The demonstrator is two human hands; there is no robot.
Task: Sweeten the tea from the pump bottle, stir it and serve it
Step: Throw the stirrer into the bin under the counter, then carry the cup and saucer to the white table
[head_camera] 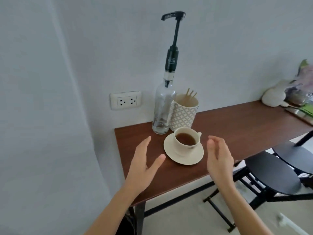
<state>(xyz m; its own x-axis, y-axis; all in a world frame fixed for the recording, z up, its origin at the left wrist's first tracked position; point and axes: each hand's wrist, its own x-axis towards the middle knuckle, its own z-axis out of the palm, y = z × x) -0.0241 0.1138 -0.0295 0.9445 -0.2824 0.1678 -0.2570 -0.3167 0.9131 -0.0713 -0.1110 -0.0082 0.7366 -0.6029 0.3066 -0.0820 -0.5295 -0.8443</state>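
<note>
Tea fills a cup (184,141) on a saucer (194,156) between the empty left hand (144,158), fingers spread, and right hand (218,156), fingers loosely curled, while the pump bottle (163,109), its label too blurred to read, stands just behind on the table (237,133).

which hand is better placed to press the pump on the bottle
Left, probably. The left hand hovers open on the pump bottle side; the right hand is beyond the tea cup.
</note>
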